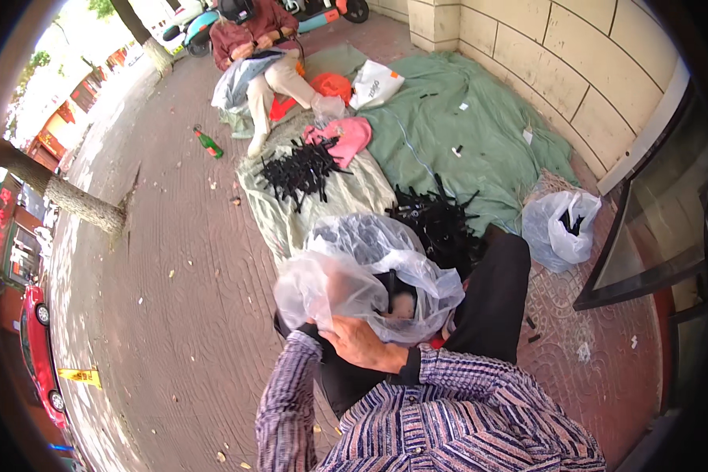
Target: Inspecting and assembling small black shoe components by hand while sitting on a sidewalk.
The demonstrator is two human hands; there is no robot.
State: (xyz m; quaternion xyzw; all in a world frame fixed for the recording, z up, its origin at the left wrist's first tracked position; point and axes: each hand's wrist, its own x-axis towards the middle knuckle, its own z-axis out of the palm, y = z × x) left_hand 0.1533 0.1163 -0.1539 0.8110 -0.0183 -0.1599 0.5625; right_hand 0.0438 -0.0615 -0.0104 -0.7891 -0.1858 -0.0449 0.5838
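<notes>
A clear plastic bag [307,287] is bunched up over my lap. My left hand [340,289] shows only as a blurred skin-coloured shape through the cloudy film, so its fingers cannot be made out. At the left wrist, my right hand [362,344] has its fingers closed on the gathered edge of the plastic. More clear plastic sheeting [440,295] spreads across my lap, with something dark partly visible in its folds. Just beyond my knees lies a heap of black strips [436,224].
A second heap of black strips [300,169] sits on a pale cloth [362,185]. A green sheet [448,102] covers ground beside the wall. A filled white plastic bag [558,228] stands right, near a glass door [645,212]. Another person [259,47] sits ahead; a green bottle [207,143] lies left.
</notes>
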